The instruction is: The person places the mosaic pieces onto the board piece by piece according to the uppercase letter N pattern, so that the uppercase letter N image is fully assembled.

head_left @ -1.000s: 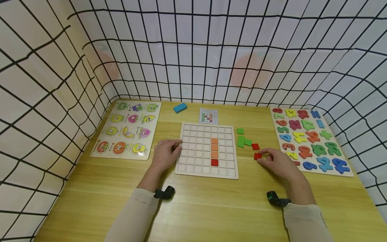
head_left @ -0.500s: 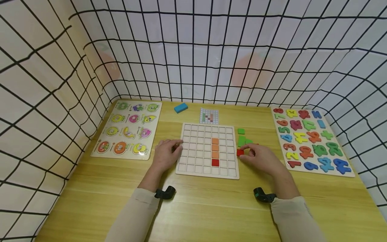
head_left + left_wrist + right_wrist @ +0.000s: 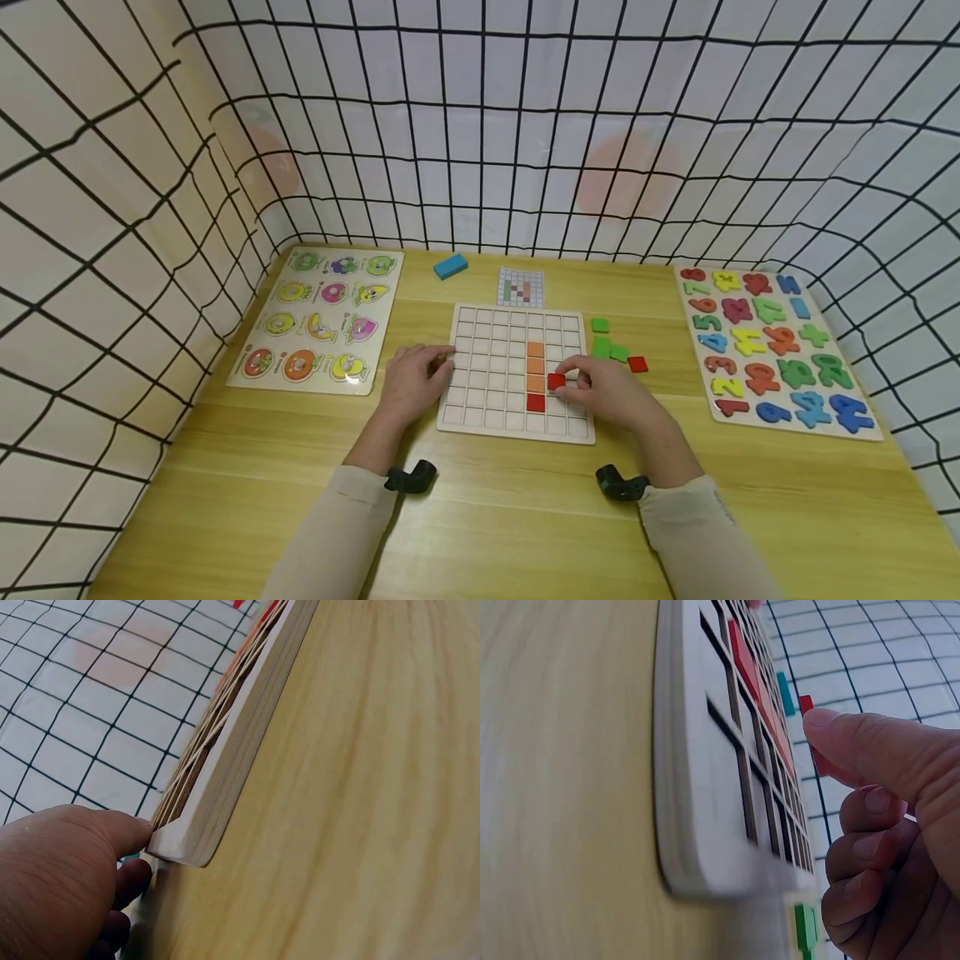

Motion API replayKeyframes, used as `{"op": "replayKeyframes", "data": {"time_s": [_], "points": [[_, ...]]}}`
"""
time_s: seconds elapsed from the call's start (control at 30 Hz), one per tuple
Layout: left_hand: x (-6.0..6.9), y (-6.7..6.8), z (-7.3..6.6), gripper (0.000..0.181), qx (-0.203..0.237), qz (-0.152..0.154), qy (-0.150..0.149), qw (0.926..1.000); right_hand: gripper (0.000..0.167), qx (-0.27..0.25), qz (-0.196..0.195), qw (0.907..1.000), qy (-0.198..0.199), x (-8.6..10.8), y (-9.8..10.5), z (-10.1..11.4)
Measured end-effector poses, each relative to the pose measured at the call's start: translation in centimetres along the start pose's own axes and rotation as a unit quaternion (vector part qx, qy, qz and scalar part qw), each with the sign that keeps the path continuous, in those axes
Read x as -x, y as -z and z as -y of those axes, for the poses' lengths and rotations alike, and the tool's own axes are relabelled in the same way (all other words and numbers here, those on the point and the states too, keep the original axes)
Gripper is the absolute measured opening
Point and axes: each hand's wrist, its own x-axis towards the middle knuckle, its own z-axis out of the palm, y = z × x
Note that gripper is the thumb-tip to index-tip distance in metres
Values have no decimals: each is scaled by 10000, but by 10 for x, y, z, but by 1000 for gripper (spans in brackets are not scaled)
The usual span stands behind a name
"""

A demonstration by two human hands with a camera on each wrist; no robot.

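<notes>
A square wooden grid board lies mid-table, with a column of orange tiles and a red tile below them. At the board's left edge rests my left hand, thumb and index finger touching the rim; the left wrist view shows the thumb against the corner. My right hand pinches another red tile between thumb and index finger. In the right wrist view this pinched red tile is above the board, apart from it, with the other fingers curled in.
Several green tiles and a loose red tile lie right of the board. Behind it are a printed pattern card and a blue block. A fruit puzzle stands left, a number puzzle right. Black netting surrounds the table.
My right hand has picked the red tile up from the table's right side and carried it left, over the board beside the orange column. The left hand has stayed at the board's edge.
</notes>
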Motion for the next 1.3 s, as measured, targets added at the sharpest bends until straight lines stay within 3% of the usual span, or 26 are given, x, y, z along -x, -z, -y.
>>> {"op": "replayKeyframes", "data": {"time_s": [0.73, 1.07, 1.3], "points": [[0, 0, -2, 30, 41, -20, 39, 10000, 24, 265, -88, 9979, 584, -23, -31, 35], [1, 1, -2, 30, 15, 16, 40, 10000, 25, 498, -90, 9976, 479, -28, -37, 42], [0, 1, -2, 30, 48, 17, 17, 10000, 27, 372, -58, 9986, 383, -25, -32, 42]]}}
